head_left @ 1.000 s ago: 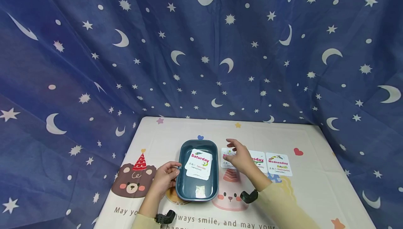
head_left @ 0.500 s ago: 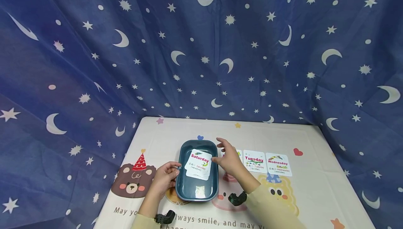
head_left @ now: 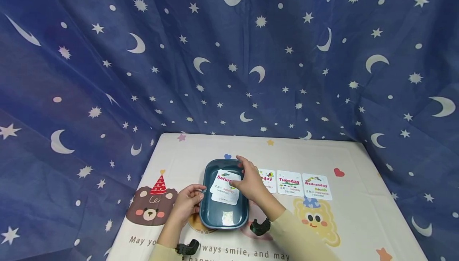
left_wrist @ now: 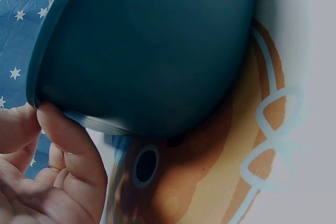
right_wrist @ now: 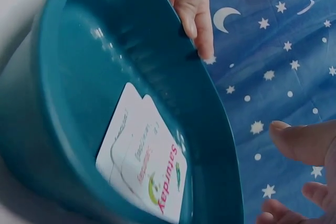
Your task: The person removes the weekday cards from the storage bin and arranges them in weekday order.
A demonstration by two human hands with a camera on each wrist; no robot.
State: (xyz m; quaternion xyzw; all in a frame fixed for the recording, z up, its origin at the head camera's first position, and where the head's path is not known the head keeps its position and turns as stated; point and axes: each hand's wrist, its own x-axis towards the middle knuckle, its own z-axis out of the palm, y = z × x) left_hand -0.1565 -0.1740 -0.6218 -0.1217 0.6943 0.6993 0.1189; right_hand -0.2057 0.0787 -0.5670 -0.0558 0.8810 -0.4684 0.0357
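Observation:
A dark teal tray (head_left: 223,215) stands on the table. Its rim is pinched on the left side between the thumb and fingers of my left hand (head_left: 187,203), as the left wrist view of the tray (left_wrist: 152,51) confirms. Inside lies a white "Saturday" card (head_left: 221,185), overlapping another white card (head_left: 226,201) beneath it. My right hand (head_left: 252,183) hovers over the tray's right side with fingers parted, thumb near the Saturday card. In the right wrist view this right hand (right_wrist: 307,161) holds nothing and is apart from the cards.
Right of the tray, a row holds a "Monday" card (head_left: 269,185), partly behind my right hand, a "Tuesday" card (head_left: 289,189) and a "Wednesday" card (head_left: 317,192). The printed white tablecloth (head_left: 355,213) meets a blue starry curtain (head_left: 229,105) at the back.
My right hand has moved left from above the Monday card to over the tray, uncovering the Tuesday card and part of Monday. The left hand and tray have stayed put.

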